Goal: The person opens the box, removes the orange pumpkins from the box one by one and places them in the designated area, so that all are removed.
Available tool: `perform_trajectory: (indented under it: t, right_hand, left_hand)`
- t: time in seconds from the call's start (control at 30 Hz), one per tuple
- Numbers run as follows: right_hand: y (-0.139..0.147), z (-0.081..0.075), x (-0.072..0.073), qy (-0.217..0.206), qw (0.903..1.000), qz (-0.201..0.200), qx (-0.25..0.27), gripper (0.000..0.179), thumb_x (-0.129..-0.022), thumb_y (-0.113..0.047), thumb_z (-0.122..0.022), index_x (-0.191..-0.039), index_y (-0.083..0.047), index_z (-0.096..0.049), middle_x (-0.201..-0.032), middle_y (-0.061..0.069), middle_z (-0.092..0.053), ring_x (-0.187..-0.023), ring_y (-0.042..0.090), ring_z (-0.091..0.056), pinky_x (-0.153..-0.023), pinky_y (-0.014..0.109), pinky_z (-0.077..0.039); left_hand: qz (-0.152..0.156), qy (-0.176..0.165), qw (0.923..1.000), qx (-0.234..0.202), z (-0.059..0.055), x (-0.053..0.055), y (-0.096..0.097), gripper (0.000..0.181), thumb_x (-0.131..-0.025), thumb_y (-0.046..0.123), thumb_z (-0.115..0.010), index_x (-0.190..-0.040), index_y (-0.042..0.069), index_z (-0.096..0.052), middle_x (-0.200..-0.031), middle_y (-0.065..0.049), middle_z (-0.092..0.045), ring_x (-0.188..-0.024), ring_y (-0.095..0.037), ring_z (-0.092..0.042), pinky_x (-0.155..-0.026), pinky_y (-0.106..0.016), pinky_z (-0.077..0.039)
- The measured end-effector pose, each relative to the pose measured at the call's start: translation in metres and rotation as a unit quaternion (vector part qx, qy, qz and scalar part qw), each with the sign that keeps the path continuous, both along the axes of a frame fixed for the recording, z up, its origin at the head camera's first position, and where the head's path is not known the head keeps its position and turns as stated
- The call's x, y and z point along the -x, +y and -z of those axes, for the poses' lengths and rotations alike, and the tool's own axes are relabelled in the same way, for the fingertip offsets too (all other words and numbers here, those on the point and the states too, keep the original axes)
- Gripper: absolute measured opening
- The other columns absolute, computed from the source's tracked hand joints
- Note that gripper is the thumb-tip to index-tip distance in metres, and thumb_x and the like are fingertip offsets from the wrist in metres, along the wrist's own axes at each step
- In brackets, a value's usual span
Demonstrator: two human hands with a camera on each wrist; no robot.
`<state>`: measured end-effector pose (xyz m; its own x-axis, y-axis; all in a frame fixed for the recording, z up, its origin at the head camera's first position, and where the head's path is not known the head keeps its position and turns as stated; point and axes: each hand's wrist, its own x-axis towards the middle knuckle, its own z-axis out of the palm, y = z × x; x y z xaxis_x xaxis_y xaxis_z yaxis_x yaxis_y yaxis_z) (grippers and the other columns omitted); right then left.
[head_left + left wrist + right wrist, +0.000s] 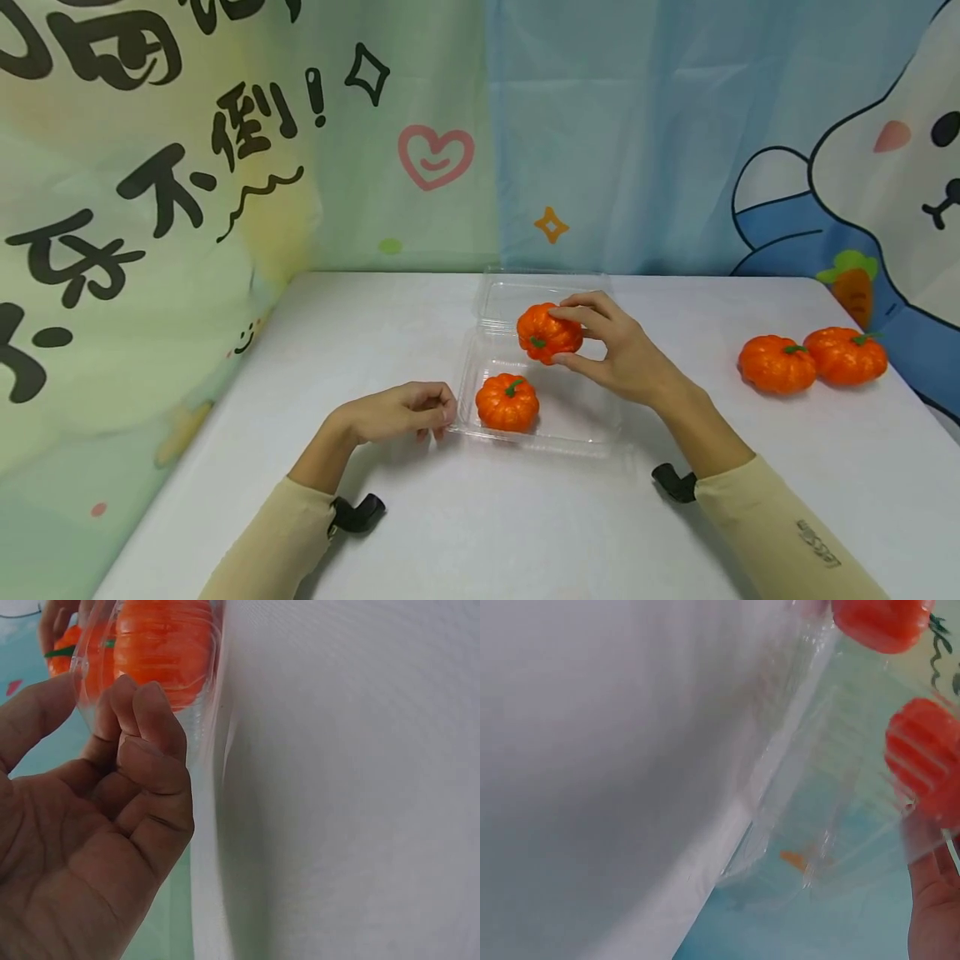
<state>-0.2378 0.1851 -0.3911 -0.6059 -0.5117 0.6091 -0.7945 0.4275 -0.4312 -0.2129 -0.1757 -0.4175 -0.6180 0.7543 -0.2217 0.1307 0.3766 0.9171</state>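
I see orange pumpkins [507,406] with green stems [513,386], my beige sleeves [787,521], a white desk [360,342] and a green-and-blue backdrop [637,125] with black lettering [160,185].

The right hand [622,346] hides one side of its pumpkin [540,331]; the right wrist view's edge cuts that hand off. Behind this grip, the head view's bottom crops the sleeve [772,533].

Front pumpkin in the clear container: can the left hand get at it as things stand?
Likely yes, once it lets go: the left hand pinches the edge of the clear container right beside the front pumpkin. Only the low side wall seems between them, and the lid lies open behind.
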Motion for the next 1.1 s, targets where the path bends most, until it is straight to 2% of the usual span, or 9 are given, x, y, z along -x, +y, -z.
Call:
perform_trajectory:
  t: [0.2,0.33,0.47,0.87,1.1]
  right_hand:
    - [0.020,-0.004,-0.001,-0.008,0.9994,0.034,-0.003,0.064,-0.077,-0.005,-0.090,-0.134,-0.007,-0.062,-0.134,0.012,-0.054,-0.120,0.024,-0.059,-0.090,0.013,-0.051]
    - [0.037,-0.007,0.000,-0.010,0.9973,0.073,-0.002,0.065,-0.075,-0.001,-0.090,-0.134,-0.006,-0.062,-0.133,0.012,-0.054,-0.121,0.024,-0.058,-0.090,0.011,-0.049]
    - [0.049,-0.008,-0.001,-0.015,0.9954,0.095,0.001,0.067,-0.075,0.002,-0.089,-0.135,-0.006,-0.061,-0.135,0.011,-0.054,-0.121,0.022,-0.057,-0.089,0.009,-0.047]
    - [0.064,-0.003,-0.009,-0.008,0.9937,0.111,0.009,0.071,-0.073,0.006,-0.089,-0.137,-0.006,-0.061,-0.136,0.013,-0.055,-0.122,-0.004,-0.049,-0.086,0.008,-0.047]
    - [0.073,-0.003,-0.013,-0.006,0.9921,0.124,0.021,0.073,-0.072,0.007,-0.089,-0.138,-0.007,-0.062,-0.135,0.011,-0.057,-0.120,-0.008,-0.050,-0.086,0.007,-0.047]
  left_hand:
    - [0.001,-0.001,1.0000,0.003,0.000,0.001,0.000,0.013,-0.105,0.016,-0.054,-0.108,0.004,-0.058,-0.090,-0.009,-0.064,-0.086,-0.025,-0.061,-0.072,-0.028,-0.049]
    - [0.002,-0.001,1.0000,0.000,0.002,0.000,0.001,0.014,-0.106,0.016,-0.054,-0.108,0.004,-0.058,-0.091,-0.011,-0.063,-0.087,-0.025,-0.060,-0.073,-0.028,-0.049]
    - [0.002,-0.001,1.0000,0.000,0.002,0.000,0.001,0.014,-0.105,0.016,-0.053,-0.108,0.003,-0.058,-0.091,-0.013,-0.063,-0.086,-0.026,-0.060,-0.073,-0.029,-0.050]
    - [0.002,-0.001,1.0000,0.001,0.000,0.000,0.000,0.016,-0.106,0.017,-0.053,-0.108,0.002,-0.058,-0.092,-0.015,-0.062,-0.086,-0.028,-0.059,-0.073,-0.029,-0.049]
    - [0.001,0.001,1.0000,0.002,0.001,0.000,0.000,0.015,-0.106,0.016,-0.053,-0.108,0.002,-0.058,-0.092,-0.016,-0.062,-0.085,-0.027,-0.059,-0.073,-0.029,-0.049]
